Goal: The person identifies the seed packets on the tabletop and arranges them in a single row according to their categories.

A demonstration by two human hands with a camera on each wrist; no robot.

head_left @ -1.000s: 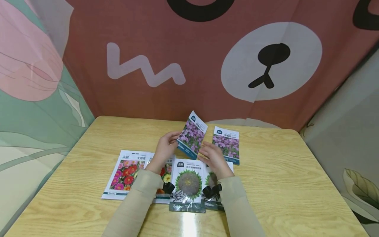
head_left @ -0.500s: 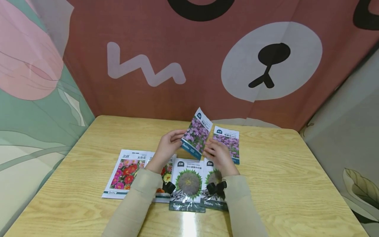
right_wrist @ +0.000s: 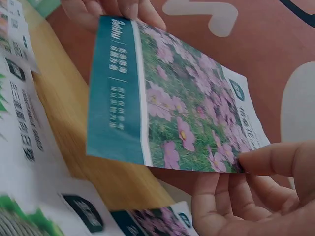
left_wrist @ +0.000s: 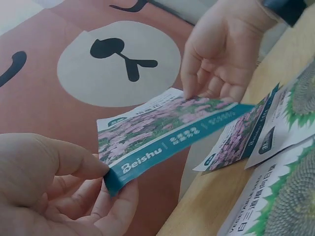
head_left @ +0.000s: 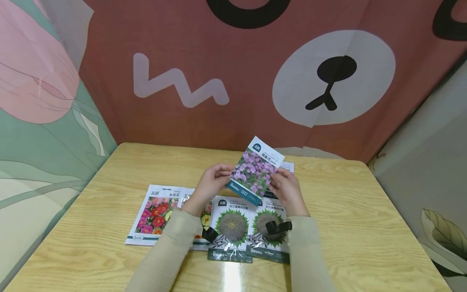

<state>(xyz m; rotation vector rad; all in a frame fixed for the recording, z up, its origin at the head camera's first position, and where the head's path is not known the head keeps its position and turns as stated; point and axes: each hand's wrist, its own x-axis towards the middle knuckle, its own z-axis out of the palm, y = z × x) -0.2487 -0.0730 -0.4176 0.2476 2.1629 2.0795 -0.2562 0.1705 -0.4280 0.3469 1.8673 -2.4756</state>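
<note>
A seed packet with purple-pink flowers [head_left: 254, 169] is held up, tilted, above the back of the table. My left hand [head_left: 209, 184] pinches its lower left corner between thumb and fingers, as the left wrist view shows. On the opposite edge, my right hand [head_left: 290, 190] pinches it with the thumb on the printed face [right_wrist: 187, 103]. Behind it lies a second purple-flower packet [head_left: 289, 166], mostly hidden in the head view; the left wrist view shows more of this packet [left_wrist: 236, 137].
Two sunflower seed packets [head_left: 232, 227] overlap near the front of the wooden table [head_left: 350, 227]. Left of them lie two packets with red and pink flowers [head_left: 155, 215], one partly under my left forearm. A printed bear cloth [head_left: 182, 129] hangs behind the table.
The held purple-flower packet has moved right and turned its face more toward the head camera. My right hand has shifted right, and the packet now covers most of the one behind.
</note>
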